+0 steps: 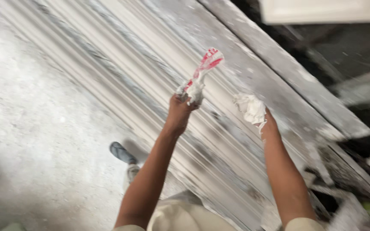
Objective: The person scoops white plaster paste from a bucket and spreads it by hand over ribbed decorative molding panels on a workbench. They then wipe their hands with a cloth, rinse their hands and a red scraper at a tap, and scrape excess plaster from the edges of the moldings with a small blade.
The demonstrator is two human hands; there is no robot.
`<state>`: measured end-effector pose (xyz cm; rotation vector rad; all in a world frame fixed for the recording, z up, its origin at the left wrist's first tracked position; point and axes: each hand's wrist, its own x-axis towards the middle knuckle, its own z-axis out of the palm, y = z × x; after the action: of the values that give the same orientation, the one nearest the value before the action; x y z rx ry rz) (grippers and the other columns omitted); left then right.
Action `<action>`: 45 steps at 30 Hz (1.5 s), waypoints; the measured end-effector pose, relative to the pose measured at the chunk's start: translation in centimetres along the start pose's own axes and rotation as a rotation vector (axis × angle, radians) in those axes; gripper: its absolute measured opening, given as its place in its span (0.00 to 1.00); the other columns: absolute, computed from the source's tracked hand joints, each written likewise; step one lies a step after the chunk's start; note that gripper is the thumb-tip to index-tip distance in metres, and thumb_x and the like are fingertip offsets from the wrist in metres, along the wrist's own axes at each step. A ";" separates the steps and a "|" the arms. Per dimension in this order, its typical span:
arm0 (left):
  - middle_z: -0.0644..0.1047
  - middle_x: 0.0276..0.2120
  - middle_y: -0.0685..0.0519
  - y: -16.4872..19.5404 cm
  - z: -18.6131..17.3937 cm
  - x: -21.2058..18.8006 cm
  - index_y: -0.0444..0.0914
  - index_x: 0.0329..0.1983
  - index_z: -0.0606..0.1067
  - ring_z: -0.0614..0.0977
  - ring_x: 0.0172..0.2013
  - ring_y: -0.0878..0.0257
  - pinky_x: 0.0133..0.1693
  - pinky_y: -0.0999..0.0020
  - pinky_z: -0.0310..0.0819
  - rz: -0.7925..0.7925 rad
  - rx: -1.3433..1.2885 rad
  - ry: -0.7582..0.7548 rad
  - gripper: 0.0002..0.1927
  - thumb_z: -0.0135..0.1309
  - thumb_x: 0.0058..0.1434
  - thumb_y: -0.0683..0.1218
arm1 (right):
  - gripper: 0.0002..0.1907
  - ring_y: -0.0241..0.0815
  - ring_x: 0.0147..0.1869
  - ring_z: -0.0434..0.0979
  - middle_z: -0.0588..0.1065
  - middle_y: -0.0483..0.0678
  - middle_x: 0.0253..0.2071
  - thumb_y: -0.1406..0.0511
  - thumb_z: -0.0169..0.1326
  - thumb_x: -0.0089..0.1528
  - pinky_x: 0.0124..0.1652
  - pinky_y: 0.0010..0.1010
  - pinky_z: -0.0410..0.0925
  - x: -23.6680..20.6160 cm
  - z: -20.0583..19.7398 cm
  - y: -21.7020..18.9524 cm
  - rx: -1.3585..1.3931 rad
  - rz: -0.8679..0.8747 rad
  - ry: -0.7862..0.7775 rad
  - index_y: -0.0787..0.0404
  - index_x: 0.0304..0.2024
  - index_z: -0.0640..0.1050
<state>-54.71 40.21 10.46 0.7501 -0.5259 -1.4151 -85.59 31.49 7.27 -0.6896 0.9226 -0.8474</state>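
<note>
My left hand [180, 112] grips a red-handled tool [204, 69] caked in white plaster, its handle end pointing up and right. My right hand [265, 124] holds a lump of white plaster [249, 107] against a long white ribbed moulding [150, 77] that runs diagonally from upper left to lower right. Both hands are raised over the moulding, a short gap between them. The picture is blurred by motion, so the tool's working end is hard to make out.
A flat grey plaster-dusted board [287, 68] lies along the moulding's right edge. Grey dusty floor [35, 141] spreads on the left, with my foot in a dark sandal [123, 153] on it. Dark clutter and white debris [356, 188] fill the lower right.
</note>
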 end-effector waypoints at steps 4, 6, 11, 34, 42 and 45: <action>0.80 0.40 0.54 8.1 -9.2 8.5 0.34 0.57 0.75 0.79 0.37 0.68 0.40 0.70 0.76 0.016 0.008 -0.048 0.15 0.55 0.67 0.40 | 0.16 0.40 0.47 0.80 0.80 0.49 0.47 0.64 0.51 0.67 0.44 0.28 0.73 10.9 14.5 1.4 -0.027 -0.028 0.040 0.65 0.55 0.77; 0.80 0.40 0.54 12.2 -12.8 11.5 0.34 0.56 0.74 0.80 0.37 0.68 0.38 0.70 0.77 -0.014 0.029 -0.011 0.15 0.53 0.66 0.39 | 0.16 0.39 0.47 0.80 0.80 0.47 0.47 0.64 0.51 0.67 0.44 0.27 0.73 16.1 22.4 1.4 -0.009 0.000 0.034 0.64 0.55 0.77; 0.80 0.39 0.53 24.3 -20.0 19.0 0.34 0.55 0.74 0.80 0.35 0.66 0.34 0.70 0.76 -0.028 0.158 0.074 0.14 0.51 0.66 0.38 | 0.14 0.38 0.41 0.77 0.78 0.46 0.43 0.65 0.56 0.66 0.37 0.28 0.70 26.7 37.4 -1.0 -0.198 0.050 -0.087 0.61 0.54 0.77; 0.81 0.43 0.51 61.7 -56.5 53.1 0.33 0.56 0.73 0.82 0.38 0.64 0.40 0.66 0.80 0.055 0.228 0.235 0.15 0.50 0.66 0.36 | 0.10 0.36 0.29 0.66 0.72 0.44 0.28 0.62 0.51 0.68 0.26 0.31 0.60 78.5 75.0 -3.5 -0.901 0.120 -0.319 0.60 0.35 0.77; 0.80 0.44 0.50 71.6 -66.3 65.4 0.31 0.56 0.72 0.82 0.40 0.65 0.42 0.67 0.80 0.056 0.191 0.297 0.14 0.51 0.67 0.36 | 0.12 0.35 0.27 0.63 0.70 0.43 0.25 0.64 0.50 0.66 0.24 0.32 0.57 93.3 87.0 -2.3 -1.177 0.086 -0.451 0.60 0.28 0.74; 0.80 0.45 0.51 75.1 -71.2 71.0 0.31 0.57 0.72 0.82 0.41 0.65 0.43 0.68 0.80 0.083 0.179 0.275 0.15 0.52 0.66 0.36 | 0.03 0.32 0.33 0.69 0.74 0.40 0.30 0.66 0.56 0.60 0.31 0.30 0.64 101.1 92.4 -0.7 -1.222 -0.023 -0.381 0.58 0.31 0.77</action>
<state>55.54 -19.79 10.32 1.0375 -0.4667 -1.1743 30.33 -41.49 8.95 -1.8353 1.0251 -0.0547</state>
